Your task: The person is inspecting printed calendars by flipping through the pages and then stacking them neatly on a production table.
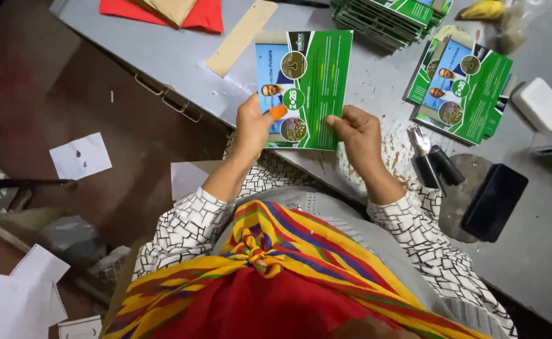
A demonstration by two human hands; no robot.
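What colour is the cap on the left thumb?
Orange thumb cap, against the green-and-blue leaflet; head view.

Green-and-blue printed leaflet (307,81), flat, slightly tilted, above the grey table's near edge.

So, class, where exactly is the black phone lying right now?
In the head view, the black phone lies face down on the grey table to the right of the person's right hand, just beside a small black tool.

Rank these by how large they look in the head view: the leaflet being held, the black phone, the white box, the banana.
1. Leaflet, gripped by the left hand and right hand
2. Black phone
3. White box
4. Banana, though partly cut off by the frame edge, so unsure.
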